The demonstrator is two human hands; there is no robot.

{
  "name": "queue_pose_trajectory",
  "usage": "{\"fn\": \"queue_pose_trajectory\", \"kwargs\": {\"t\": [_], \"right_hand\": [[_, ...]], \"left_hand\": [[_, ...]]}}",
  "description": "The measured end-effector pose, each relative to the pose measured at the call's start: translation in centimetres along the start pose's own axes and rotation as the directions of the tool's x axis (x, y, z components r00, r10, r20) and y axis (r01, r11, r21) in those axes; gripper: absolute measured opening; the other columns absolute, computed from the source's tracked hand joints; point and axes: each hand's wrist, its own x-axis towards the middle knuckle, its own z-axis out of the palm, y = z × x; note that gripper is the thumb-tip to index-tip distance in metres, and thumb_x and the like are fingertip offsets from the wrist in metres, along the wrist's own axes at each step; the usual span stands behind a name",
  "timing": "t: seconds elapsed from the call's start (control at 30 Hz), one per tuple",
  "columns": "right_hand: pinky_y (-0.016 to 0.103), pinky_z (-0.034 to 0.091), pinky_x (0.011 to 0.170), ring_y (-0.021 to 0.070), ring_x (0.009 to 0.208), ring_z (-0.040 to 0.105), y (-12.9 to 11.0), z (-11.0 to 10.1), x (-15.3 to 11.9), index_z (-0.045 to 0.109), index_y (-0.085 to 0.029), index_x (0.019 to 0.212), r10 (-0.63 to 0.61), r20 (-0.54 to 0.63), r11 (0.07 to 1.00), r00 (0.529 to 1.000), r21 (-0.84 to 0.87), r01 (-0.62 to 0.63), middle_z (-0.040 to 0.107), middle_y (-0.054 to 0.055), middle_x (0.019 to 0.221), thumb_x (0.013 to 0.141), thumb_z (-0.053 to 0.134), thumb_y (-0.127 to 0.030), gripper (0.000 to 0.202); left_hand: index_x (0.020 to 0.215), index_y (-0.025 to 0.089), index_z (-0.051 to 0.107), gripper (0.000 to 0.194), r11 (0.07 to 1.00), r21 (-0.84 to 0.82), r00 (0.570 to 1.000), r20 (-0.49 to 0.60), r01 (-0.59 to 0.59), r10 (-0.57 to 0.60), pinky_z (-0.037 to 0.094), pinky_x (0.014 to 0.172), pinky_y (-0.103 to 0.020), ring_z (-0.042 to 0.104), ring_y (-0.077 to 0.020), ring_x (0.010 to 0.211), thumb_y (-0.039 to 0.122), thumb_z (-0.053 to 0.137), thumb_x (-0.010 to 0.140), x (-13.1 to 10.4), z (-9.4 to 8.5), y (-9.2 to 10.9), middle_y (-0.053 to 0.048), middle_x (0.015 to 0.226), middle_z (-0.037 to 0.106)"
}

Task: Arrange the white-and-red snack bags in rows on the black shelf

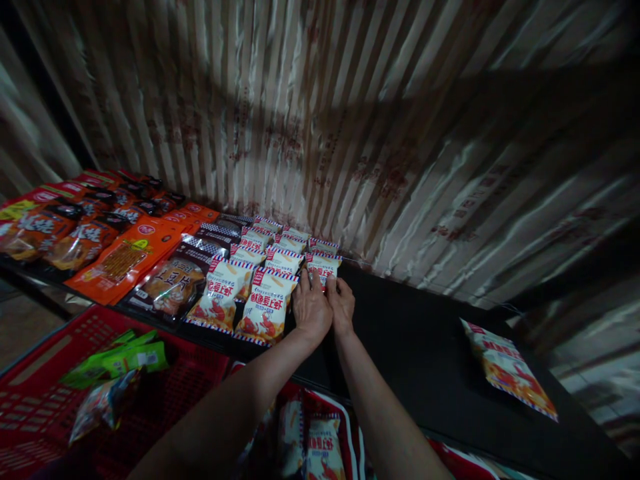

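A white snack bag [324,264] with red lettering lies at the right end of the rows on the black shelf, its lower part covered by my fingers. My left hand [311,307] is closed on its near left side. Close against it, my right hand [342,305] has its curled fingers on the bag's near right side. Just left of my hands lie matching bags, among them a front one [267,305] and its neighbour [219,295]. Another such bag [510,367] lies apart at the shelf's right end.
Brown potato-snack packs [173,277], orange stick packs [131,257] and dark orange packs [83,240] line the left. A red basket [195,363] holding green packets [120,360] stands in front. More white bags [323,447] sit in a container below my arms. Pleated sheeting [320,133] hangs behind.
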Motion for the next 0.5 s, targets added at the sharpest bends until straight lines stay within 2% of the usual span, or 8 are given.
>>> {"fn": "queue_pose_trajectory", "kwargs": {"t": [0.13, 0.27, 0.5], "right_hand": [[0.037, 0.041, 0.087, 0.0258, 0.099, 0.058, 0.34, 0.43, -0.1, 0.068, -0.02, 0.096, 0.075, -0.025, 0.995, 0.997, -0.06, -0.076, 0.069, 0.011, 0.099, 0.076, 0.042, -0.061, 0.053], [0.042, 0.038, 0.093, 0.029, 0.106, 0.056, 0.08, 0.61, -0.42, 0.062, -0.017, 0.112, 0.142, -0.051, 0.977, 0.988, -0.151, -0.149, 0.065, 0.014, 0.11, 0.078, 0.038, -0.059, 0.059], [0.043, 0.037, 0.095, 0.0288, 0.108, 0.055, -0.26, 0.52, -0.56, 0.059, -0.016, 0.116, 0.116, -0.026, 0.978, 0.993, -0.171, -0.119, 0.063, 0.014, 0.113, 0.079, 0.036, -0.058, 0.061]], "left_hand": [[0.137, 0.01, 0.038, 0.053, 1.0, 0.009, 0.999, 0.036, 0.009, -0.01, 0.029, 0.106, -0.045, 0.037, -0.0331, 0.129, 0.034, 0.033, 0.09, 0.0, 0.0, -0.3, -0.02, 0.145, 0.032], [0.136, 0.008, 0.038, 0.052, 1.0, 0.023, 0.997, 0.078, -0.001, -0.001, 0.028, 0.106, -0.046, 0.035, -0.0344, 0.13, 0.032, 0.033, 0.091, -0.28, -0.02, -0.69, -0.023, 0.145, 0.031], [0.136, 0.007, 0.037, 0.051, 1.0, 0.013, 0.996, 0.082, -0.025, 0.024, 0.025, 0.109, -0.046, 0.028, -0.0328, 0.135, 0.03, 0.035, 0.09, -0.33, 0.18, -0.94, -0.022, 0.146, 0.028]]}}
